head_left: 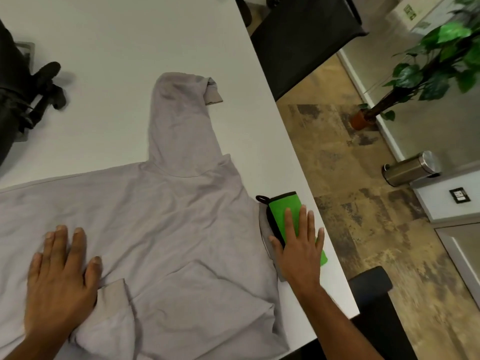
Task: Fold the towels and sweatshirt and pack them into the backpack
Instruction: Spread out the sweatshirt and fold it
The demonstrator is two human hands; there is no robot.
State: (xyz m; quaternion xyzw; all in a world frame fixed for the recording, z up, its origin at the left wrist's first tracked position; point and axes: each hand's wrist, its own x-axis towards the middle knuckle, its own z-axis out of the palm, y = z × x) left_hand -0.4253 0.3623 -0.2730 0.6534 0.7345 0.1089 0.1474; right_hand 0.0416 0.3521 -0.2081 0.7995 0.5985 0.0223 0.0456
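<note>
A pale grey cotton hooded sweatshirt (166, 224) lies spread flat on the white counter (109, 48), its hood pointing away from the person, one sleeve stretched up the counter with its cuff turned over and the other sleeve already laid across the lower front. The left hand (59, 276) rests palm down on the body of the garment beside that folded cuff, fingers (78, 245) spread and flat, pinching nothing. The right hand (298, 245) lies palm down at the garment's right edge on a small folded bright green towel with black trim and a black hanging loop (281, 211), fingers spread over it and gripping nothing; a grey folded layer shows just under the green one, though whether it is a second towel or the sweatshirt's edge I cannot tell. The black fabric backpack (18, 100) sits at the far left of the counter, well apart from both hands. The step in hand looks like smoothing the sweatshirt ahead of its fold, with the towel seemingly done. The next move probably calls for bringing the far sleeve inward and keeping the towel clear of the fold
</note>
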